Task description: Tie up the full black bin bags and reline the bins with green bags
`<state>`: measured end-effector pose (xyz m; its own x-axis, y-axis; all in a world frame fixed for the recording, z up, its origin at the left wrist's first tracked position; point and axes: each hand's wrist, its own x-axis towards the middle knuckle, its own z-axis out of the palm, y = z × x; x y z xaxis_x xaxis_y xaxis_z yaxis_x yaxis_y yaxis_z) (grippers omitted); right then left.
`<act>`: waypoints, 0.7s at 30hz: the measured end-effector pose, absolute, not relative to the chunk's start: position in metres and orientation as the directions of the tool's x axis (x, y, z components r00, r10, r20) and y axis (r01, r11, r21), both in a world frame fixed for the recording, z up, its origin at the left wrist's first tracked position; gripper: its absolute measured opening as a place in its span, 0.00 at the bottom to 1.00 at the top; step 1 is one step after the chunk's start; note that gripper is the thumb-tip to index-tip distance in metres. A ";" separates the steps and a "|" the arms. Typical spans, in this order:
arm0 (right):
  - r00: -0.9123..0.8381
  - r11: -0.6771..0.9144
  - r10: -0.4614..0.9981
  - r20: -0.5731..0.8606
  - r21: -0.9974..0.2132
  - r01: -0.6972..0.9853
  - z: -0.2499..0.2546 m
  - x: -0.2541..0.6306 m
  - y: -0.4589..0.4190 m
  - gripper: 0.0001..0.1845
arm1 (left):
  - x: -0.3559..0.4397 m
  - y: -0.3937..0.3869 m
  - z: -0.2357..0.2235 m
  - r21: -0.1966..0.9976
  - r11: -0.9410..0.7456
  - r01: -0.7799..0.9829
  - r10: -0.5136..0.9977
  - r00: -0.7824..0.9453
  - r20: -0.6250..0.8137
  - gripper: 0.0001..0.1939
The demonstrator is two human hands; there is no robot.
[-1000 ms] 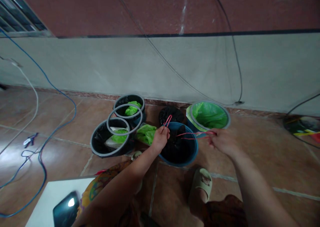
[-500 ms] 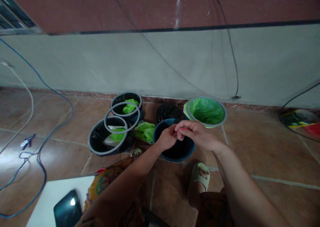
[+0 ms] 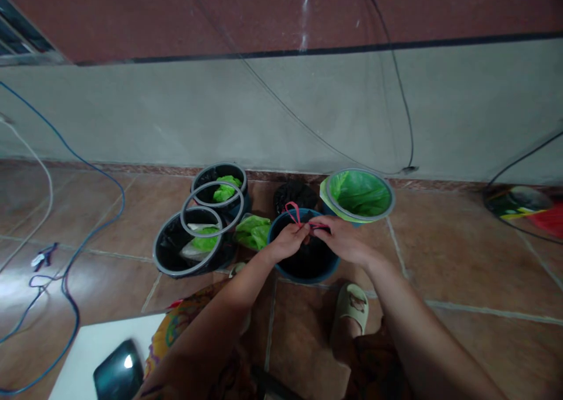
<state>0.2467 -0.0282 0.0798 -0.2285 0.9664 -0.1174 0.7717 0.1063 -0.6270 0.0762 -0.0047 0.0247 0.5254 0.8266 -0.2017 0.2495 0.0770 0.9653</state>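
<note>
Now L hand (image 3: 288,241) and R hand (image 3: 341,236) meet above the round blue bucket (image 3: 303,280), vs. 1 sec ago, when they were apart w/ the string stretched btwn them; L hand is nearly closed, thumb & finger pinching the red drawstring (image 3: 297,212), a flat, thin ribbon w/ one slim loop standing up past the knuckles; R hand is also drawn in, fingers curled over, fingertips on the same ribbon, exact grip partly hidden; bucket is smooth plastic, dark inside, details there too dim to tell.

Just behind, by the wall: a crinkly black bundle (image 3: 294,196), roundish; to its R, a bin w/ green liner (image 3: 393,200), glossy film, grey hoop at the rim; to the L, two round bins w/ wrinkled black film, near bin (image 3: 169,244) & far bin (image 3: 241,183), each w/ crumpled bright-green plastic inside; loose grey ring (image 3: 241,203), slim & smooth, lies tilted across both; green packet (image 3: 253,233), soft & creased, sits btwn near bin & bucket; floor (image 3: 444,265) is brownish tile, pale grout, slight sheen.
</note>
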 end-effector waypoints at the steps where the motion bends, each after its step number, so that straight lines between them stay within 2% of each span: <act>1: -0.240 0.105 0.957 -0.162 -0.578 0.809 0.079 0.246 -0.029 0.13 | 0.076 -0.005 0.025 0.967 0.116 0.229 0.826 0.518 -0.222 0.22; 4: -0.183 0.056 0.957 -0.227 -0.472 0.880 0.079 0.243 -0.030 0.18 | 0.074 -0.007 0.028 0.959 0.254 0.123 0.831 0.479 -0.282 0.21; 6: -0.193 0.036 0.940 -0.281 -0.481 0.876 0.080 0.243 -0.032 0.18 | 0.071 -0.006 0.029 0.944 0.322 0.066 0.840 0.440 -0.317 0.19; 9: -0.245 0.014 0.887 -0.393 -0.506 0.862 0.077 0.246 -0.034 0.14 | 0.066 -0.002 0.033 0.937 0.299 0.178 0.855 0.387 -0.346 0.12; 11: -0.235 0.006 0.885 -0.403 -0.495 0.869 0.074 0.248 -0.033 0.08 | 0.063 0.000 0.037 0.912 0.162 0.377 0.856 0.407 -0.320 0.10; 13: -0.189 0.004 0.934 -0.305 -0.517 0.856 0.071 0.248 -0.030 0.13 | 0.062 0.000 0.043 0.843 -0.077 0.532 0.845 0.483 -0.228 0.12; 16: -0.161 0.062 0.984 -0.075 -0.702 0.709 0.068 0.243 -0.024 0.18 | 0.062 -0.006 0.054 0.679 -0.410 0.609 0.791 0.608 -0.068 0.14; 18: -0.217 0.119 0.976 -0.002 -0.830 0.545 0.065 0.236 -0.022 0.17 | 0.062 -0.010 0.059 0.574 -0.508 0.642 0.776 0.631 -0.019 0.14; 21: -0.300 0.098 0.954 -0.012 -0.932 0.349 0.062 0.229 -0.022 0.15 | 0.061 -0.014 0.065 0.504 -0.553 0.663 0.772 0.635 0.012 0.14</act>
<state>0.2287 -0.0216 0.0616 -0.3002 0.9538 -0.0124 0.3487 0.0976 -0.9321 0.0611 -0.0135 0.0646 0.6352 0.7722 0.0119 0.6632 -0.5533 0.5040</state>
